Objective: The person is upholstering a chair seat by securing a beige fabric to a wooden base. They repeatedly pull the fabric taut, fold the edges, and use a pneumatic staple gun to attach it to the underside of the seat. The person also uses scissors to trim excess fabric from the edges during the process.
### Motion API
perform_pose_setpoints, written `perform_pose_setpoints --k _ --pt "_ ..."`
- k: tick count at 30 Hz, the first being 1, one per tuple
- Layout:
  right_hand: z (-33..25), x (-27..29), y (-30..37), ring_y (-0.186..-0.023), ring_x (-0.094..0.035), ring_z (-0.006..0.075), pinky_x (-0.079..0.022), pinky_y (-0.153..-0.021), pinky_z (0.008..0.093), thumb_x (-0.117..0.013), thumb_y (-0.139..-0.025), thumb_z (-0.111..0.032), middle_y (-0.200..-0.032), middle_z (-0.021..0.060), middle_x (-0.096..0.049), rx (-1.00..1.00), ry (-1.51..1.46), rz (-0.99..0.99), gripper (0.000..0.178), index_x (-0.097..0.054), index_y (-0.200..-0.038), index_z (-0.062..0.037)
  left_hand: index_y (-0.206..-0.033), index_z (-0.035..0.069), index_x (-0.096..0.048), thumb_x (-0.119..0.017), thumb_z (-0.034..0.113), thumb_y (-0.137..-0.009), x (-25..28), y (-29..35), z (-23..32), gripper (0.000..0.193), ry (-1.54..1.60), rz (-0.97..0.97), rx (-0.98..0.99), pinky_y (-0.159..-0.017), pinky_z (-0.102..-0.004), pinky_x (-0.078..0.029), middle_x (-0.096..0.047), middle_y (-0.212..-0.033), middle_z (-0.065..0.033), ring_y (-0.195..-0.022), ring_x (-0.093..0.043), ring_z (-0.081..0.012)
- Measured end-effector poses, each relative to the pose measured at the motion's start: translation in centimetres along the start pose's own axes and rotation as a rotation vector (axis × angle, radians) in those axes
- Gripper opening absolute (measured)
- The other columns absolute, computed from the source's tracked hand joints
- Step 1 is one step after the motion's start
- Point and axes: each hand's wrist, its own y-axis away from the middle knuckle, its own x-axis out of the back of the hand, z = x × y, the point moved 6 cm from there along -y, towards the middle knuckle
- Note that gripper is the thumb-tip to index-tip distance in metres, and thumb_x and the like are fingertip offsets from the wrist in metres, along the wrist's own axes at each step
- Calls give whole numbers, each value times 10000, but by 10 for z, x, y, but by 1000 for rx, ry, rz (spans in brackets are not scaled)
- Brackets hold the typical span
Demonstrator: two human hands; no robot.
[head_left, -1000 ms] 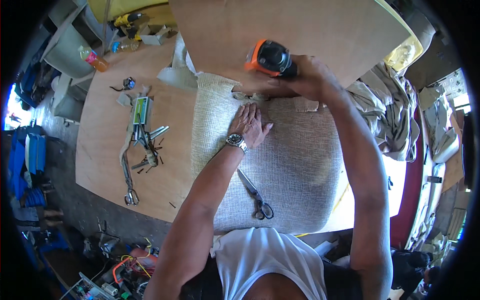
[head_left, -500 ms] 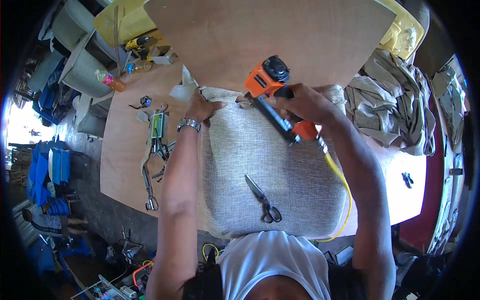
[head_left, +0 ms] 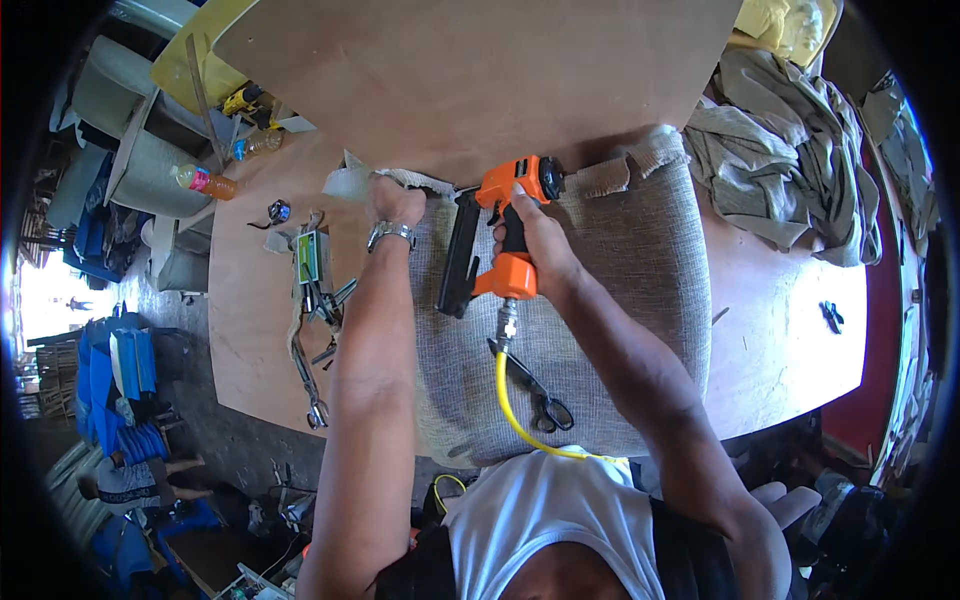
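Note:
A padded cushion (head_left: pixel 665 265) covered in grey woven fabric lies in front of me. My left hand (head_left: pixel 397 203), with a metal watch at the wrist, is closed on the fabric edge at its far left corner. My right hand (head_left: pixel 540 240) grips the black handle of an orange staple gun (head_left: pixel 513 276). The gun's nose rests at or just above the cushion's far edge, right of my left hand. Its black magazine points back toward me. A yellow air hose (head_left: pixel 502 385) runs from the handle's base across scissors (head_left: pixel 553 412) lying on the fabric.
A wooden board (head_left: pixel 480 80) stands beyond the cushion. On the table's left are a green-and-white box (head_left: pixel 311 258), hand tools, a tape measure (head_left: pixel 278 211) and two bottles. Crumpled fabric (head_left: pixel 790 150) lies at the right, pliers (head_left: pixel 832 317) nearer. Someone sits at far left.
The staple gun has swung upright and moved left toward my left hand, its hose now crossing the scissors. My left hand has closed into a fist on the fabric edge.

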Motion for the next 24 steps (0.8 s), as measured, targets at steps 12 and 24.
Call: perform_pose_setpoints --k 12,24 --pt "22 19 69 -683 -637 175 -563 -622 357 -595 -1031 -400 -814 56 -616 -60 -52 -168 363 -538 -1144 -59 -1276 -32 -536 -798 204 -705 -25 -24 -26 671 174 32 -109 -1012 -469 -519 -703 -1165 -245 -1111 -672 -420" --pt "58 26 186 -612 -678 184 -594 -581 379 -626 -1001 -398 -824 82 -657 85 -105 170 423 -564 -1210 -36 -1011 -71 -737 -754 361 -783 -33 -9 -41 489 522 -121 -279 -969 -430 -521 -755 -1059 -229 -1027 -702 -407"
